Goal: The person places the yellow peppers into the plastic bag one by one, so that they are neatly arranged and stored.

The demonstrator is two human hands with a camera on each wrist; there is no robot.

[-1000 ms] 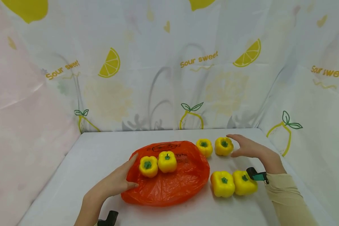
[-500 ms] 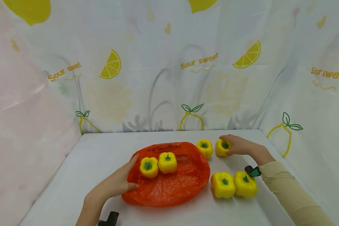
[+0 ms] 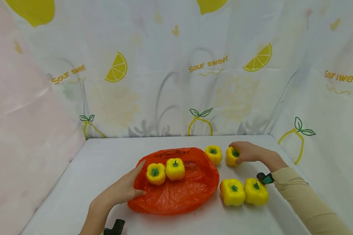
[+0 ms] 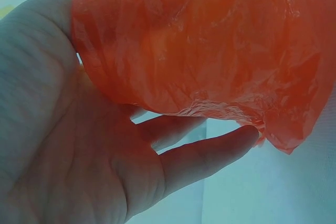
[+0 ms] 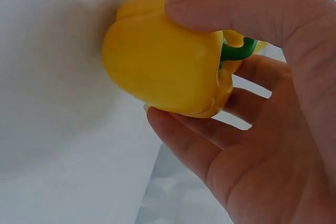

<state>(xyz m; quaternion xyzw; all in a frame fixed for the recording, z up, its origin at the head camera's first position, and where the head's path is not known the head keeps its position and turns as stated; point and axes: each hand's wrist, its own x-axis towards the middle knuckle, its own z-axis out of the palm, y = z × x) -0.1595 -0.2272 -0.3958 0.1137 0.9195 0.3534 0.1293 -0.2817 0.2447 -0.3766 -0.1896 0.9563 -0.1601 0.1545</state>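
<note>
My right hand grips a yellow bell pepper at the back right. In the right wrist view its thumb lies over one side of the pepper and its fingers curl under the other, next to the green stem. My left hand lies at the left edge of a red plastic bag, thumb and fingers spread and fairly straight against it. Close up, the thin bag hides part of that hand. Two yellow peppers, one left of the other, sit within the bag's outline.
Another yellow pepper stands just left of the gripped one, by the bag's far right edge. Nearer me, two more, a left one and a right one, sit side by side under my right forearm. Printed curtains enclose the white table.
My right hand has moved left from beside the back right pepper and taken hold of it. The left hand, the bag and the other peppers have stayed in place.
</note>
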